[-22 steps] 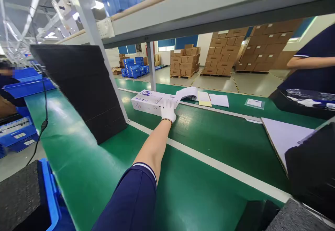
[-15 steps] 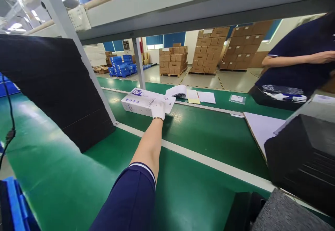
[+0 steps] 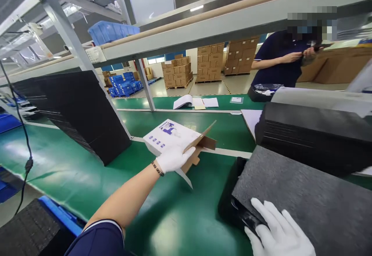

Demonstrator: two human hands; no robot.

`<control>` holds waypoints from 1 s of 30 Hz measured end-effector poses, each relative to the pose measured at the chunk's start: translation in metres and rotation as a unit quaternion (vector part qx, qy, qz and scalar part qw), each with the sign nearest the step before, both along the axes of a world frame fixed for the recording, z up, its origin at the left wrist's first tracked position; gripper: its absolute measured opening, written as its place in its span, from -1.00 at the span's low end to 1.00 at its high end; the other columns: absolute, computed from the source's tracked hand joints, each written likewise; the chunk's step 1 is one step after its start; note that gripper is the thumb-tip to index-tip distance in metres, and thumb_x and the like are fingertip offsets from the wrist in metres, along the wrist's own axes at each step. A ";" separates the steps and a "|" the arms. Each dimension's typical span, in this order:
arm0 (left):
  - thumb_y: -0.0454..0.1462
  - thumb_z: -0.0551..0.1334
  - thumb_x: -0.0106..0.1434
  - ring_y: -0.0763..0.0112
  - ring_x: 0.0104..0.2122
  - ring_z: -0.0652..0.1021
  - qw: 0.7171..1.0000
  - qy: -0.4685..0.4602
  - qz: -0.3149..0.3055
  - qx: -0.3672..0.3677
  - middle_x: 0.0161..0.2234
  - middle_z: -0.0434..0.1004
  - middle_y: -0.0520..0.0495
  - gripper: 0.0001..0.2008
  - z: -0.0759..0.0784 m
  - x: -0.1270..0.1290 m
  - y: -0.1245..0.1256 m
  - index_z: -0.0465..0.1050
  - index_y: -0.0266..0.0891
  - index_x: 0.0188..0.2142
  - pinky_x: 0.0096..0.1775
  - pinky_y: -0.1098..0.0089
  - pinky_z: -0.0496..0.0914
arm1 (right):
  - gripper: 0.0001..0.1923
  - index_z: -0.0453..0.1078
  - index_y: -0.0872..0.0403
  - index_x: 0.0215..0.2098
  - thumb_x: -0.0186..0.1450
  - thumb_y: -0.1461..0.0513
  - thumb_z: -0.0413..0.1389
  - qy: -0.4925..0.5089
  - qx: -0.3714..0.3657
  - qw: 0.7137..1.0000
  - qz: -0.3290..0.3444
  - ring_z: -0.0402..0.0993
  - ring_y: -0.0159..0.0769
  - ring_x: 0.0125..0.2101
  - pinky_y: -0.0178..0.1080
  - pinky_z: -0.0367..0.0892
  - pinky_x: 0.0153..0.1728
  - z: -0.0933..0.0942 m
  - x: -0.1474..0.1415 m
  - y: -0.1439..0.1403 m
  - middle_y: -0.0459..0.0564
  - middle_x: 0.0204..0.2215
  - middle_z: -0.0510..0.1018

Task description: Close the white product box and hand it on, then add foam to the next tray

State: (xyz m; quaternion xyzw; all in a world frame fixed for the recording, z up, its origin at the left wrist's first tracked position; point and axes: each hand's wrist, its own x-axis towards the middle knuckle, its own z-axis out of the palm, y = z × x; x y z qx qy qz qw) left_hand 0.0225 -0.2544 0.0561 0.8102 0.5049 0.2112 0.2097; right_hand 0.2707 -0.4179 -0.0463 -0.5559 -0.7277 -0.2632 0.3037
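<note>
My left hand (image 3: 174,159), in a white glove, grips a white cardboard box (image 3: 177,134) with blue pictures by its near side. The box is tilted over the green bench, and its right end gapes with brown inner flaps (image 3: 207,143) sticking out. Low on the right, my right hand (image 3: 280,229), also white-gloved, is on a black tray (image 3: 232,205) covered by a dark grey foam sheet (image 3: 293,186). Its fingers lie over the foam's edge and its thumb is down at the tray's side. Something dark and shiny shows under the sheet; I cannot make it out.
A stack of black foam sheets (image 3: 308,132) stands behind the tray, and black panels (image 3: 78,112) lean at left. Papers (image 3: 203,102) lie across the green bench (image 3: 174,225). A shelf beam (image 3: 203,35) crosses overhead. A co-worker (image 3: 276,60) stands at far right.
My left hand has brought the white box nearer and tilted it, its end now open towards the right. My right hand has come into view at the foam-covered tray. The view has shifted.
</note>
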 end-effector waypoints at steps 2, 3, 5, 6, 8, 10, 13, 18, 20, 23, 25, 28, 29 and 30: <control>0.05 0.00 0.31 0.09 0.15 0.39 0.991 -0.121 0.010 -0.061 0.05 0.50 -0.14 -0.45 -0.001 0.009 -0.034 0.35 -0.19 0.14 0.24 0.14 0.14 | -0.67 0.27 0.04 -0.64 0.29 0.24 0.06 0.063 0.003 0.998 -0.015 0.45 -0.11 -0.08 0.04 0.29 0.03 0.009 -0.005 -0.014 0.04 -0.10 0.56; 0.07 0.04 0.29 0.11 0.19 0.34 0.979 -0.181 0.003 -0.089 0.09 0.46 -0.13 -0.44 -0.002 0.013 -0.049 0.34 -0.18 0.14 0.27 0.15 0.09 | -0.65 0.25 0.04 -0.65 0.30 0.23 0.06 0.095 0.004 0.995 -0.017 0.45 -0.10 -0.07 0.05 0.28 0.04 0.011 -0.008 -0.022 0.05 -0.11 0.56; 0.08 0.11 0.24 0.15 0.24 0.26 0.951 -0.275 -0.016 -0.140 0.16 0.39 -0.09 -0.41 -0.007 0.022 -0.075 0.31 -0.14 0.16 0.29 0.16 0.06 | -0.66 0.23 0.05 -0.64 0.30 0.20 0.06 0.143 0.017 0.990 -0.008 0.44 -0.10 -0.06 0.06 0.25 0.06 0.010 -0.013 -0.036 0.04 -0.13 0.57; 0.09 0.13 0.22 0.15 0.25 0.25 0.934 -0.318 -0.017 -0.164 0.18 0.36 -0.08 -0.39 -0.010 0.027 -0.086 0.30 -0.14 0.18 0.29 0.16 0.08 | -0.67 0.23 0.05 -0.63 0.29 0.20 0.06 0.155 0.021 0.988 0.001 0.43 -0.11 -0.05 0.06 0.24 0.07 0.007 -0.014 -0.041 0.03 -0.13 0.57; 0.08 0.14 0.22 0.14 0.26 0.23 0.904 -0.378 -0.009 -0.200 0.20 0.33 -0.07 -0.37 -0.015 0.036 -0.104 0.27 -0.16 0.19 0.28 0.15 0.11 | -0.70 0.22 0.04 -0.60 0.28 0.21 0.05 0.158 0.021 0.987 0.023 0.41 -0.12 -0.03 0.05 0.21 0.09 0.001 -0.015 -0.049 0.01 -0.11 0.56; 0.08 0.12 0.23 0.14 0.25 0.24 0.901 -0.381 -0.005 -0.207 0.19 0.34 -0.08 -0.38 -0.019 0.046 -0.118 0.29 -0.18 0.18 0.28 0.15 0.11 | -0.72 0.19 0.04 -0.62 0.26 0.26 0.01 0.138 0.007 0.989 0.044 0.38 -0.14 -0.02 0.03 0.18 0.11 -0.002 -0.013 -0.054 0.00 -0.09 0.55; 0.07 0.11 0.22 0.17 0.25 0.24 0.927 -0.319 -0.015 -0.196 0.16 0.38 -0.07 -0.46 -0.023 0.062 -0.132 0.40 -0.14 0.08 0.30 0.18 0.08 | -0.83 0.36 0.03 -0.47 0.23 0.27 -0.02 0.043 -0.007 0.997 0.068 0.34 -0.14 0.01 -0.05 0.19 0.09 0.007 0.002 -0.059 0.01 -0.05 0.52; 0.06 0.06 0.24 0.17 0.21 0.32 0.948 -0.267 -0.011 -0.175 0.13 0.42 -0.12 -0.48 -0.026 0.075 -0.142 0.41 -0.16 0.05 0.30 0.17 0.06 | -0.49 0.35 0.06 0.07 0.15 0.20 -0.04 -0.130 0.023 0.990 0.050 0.36 -0.04 -0.06 -0.02 0.19 0.00 0.030 0.056 -0.063 0.07 -0.02 0.49; 0.06 0.06 0.25 0.15 0.18 0.35 0.946 -0.270 -0.012 -0.181 0.12 0.42 -0.17 -0.45 -0.028 0.076 -0.142 0.38 -0.22 0.09 0.30 0.16 0.06 | -0.47 0.41 0.02 -0.01 0.04 0.31 -0.05 -0.123 0.035 0.991 0.026 0.39 -0.01 -0.12 0.04 0.18 -0.03 0.027 0.075 -0.063 0.06 -0.10 0.53; 0.05 0.06 0.27 0.14 0.19 0.34 0.943 -0.274 -0.023 -0.185 0.15 0.38 -0.21 -0.42 -0.030 0.077 -0.142 0.34 -0.26 0.13 0.30 0.15 0.05 | -0.42 0.46 -0.04 -0.13 -0.07 0.43 -0.06 -0.163 0.049 0.985 0.039 0.42 -0.13 -0.19 -0.07 0.23 -0.13 0.021 0.086 -0.065 -0.01 -0.21 0.58; 0.06 0.07 0.27 0.13 0.23 0.28 0.946 -0.273 -0.030 -0.173 0.18 0.34 -0.20 -0.41 -0.031 0.077 -0.141 0.31 -0.25 0.15 0.31 0.15 0.03 | -0.49 0.49 -0.04 -0.19 -0.06 0.40 -0.04 -0.196 0.048 0.978 0.059 0.42 -0.12 -0.19 -0.07 0.23 -0.16 0.023 0.082 -0.066 -0.01 -0.20 0.58; 0.08 0.07 0.27 0.13 0.28 0.19 0.951 -0.265 -0.037 -0.156 0.20 0.32 -0.19 -0.38 -0.032 0.077 -0.140 0.26 -0.23 0.18 0.31 0.15 0.00 | -0.65 0.50 -0.05 -0.16 0.13 0.21 0.00 -0.197 0.024 0.977 0.082 0.43 -0.05 -0.17 -0.02 0.26 -0.18 0.035 0.070 -0.057 0.02 -0.16 0.57; 0.08 0.07 0.27 0.13 0.28 0.18 0.952 -0.262 -0.036 -0.154 0.20 0.31 -0.19 -0.37 -0.033 0.077 -0.140 0.24 -0.23 0.19 0.31 0.14 0.00 | -0.65 0.49 -0.06 -0.11 0.19 0.12 0.00 -0.192 0.013 0.978 0.080 0.43 -0.06 -0.17 -0.04 0.28 -0.19 0.037 0.067 -0.051 0.01 -0.13 0.57; 0.09 0.08 0.27 0.12 0.28 0.17 0.953 -0.260 -0.033 -0.152 0.20 0.31 -0.19 -0.37 -0.034 0.077 -0.140 0.24 -0.23 0.20 0.31 0.14 0.00 | -0.62 0.47 -0.06 -0.06 0.23 0.04 0.01 -0.184 -0.002 0.980 0.071 0.44 -0.07 -0.15 -0.06 0.30 -0.19 0.036 0.064 -0.042 0.01 -0.09 0.55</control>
